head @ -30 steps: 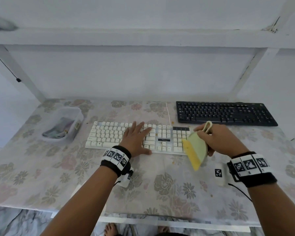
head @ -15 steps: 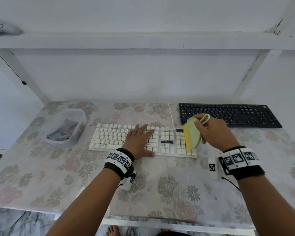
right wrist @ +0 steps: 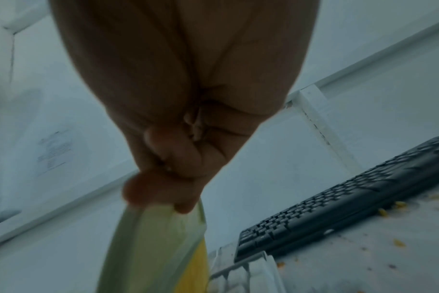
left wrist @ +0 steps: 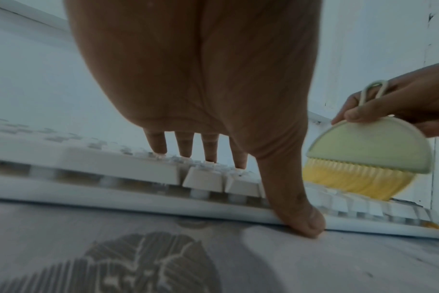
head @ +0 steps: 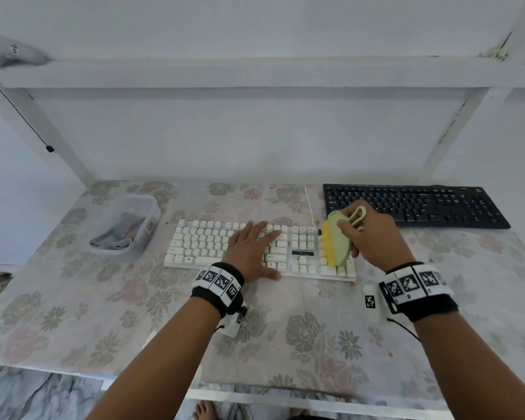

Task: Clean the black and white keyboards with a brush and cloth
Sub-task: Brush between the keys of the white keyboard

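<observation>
Working from the near edge outward, we find our left hand (head: 252, 250) spread flat on the middle of the white full-size plastic keyboard (head: 206, 241), fingers straight on the keycaps and the thumb down at the front rail, where the left wrist view shows it touching the floral tablecloth (head: 134, 313). This hand pins the board in place.

Our right hand (head: 373, 234) is curled round the pale green half-round brush with yellow bristles (head: 335, 241), pinching its loop handle. The bristles rest on the number-pad end of the white keyboard, at its right.

The long axis of the white keyboard runs left to right across us. The brush edge stands roughly across that axis, so we judge that the coming stroke runs along the key rows or off the right end. The right hand is the nearer one to the uncleaned end; the left holds the centre.

Orange crumbs (head: 352, 283) lie on the cloth just beside the right front corner.

Farther back and to the right lies the black low-profile keyboard (head: 415, 204), also lengthwise left to right, apart from the white one. It sits just beyond the right hand. The clear plastic tub (head: 150, 207) at far left holds a grey cloth (head: 119, 234).
</observation>
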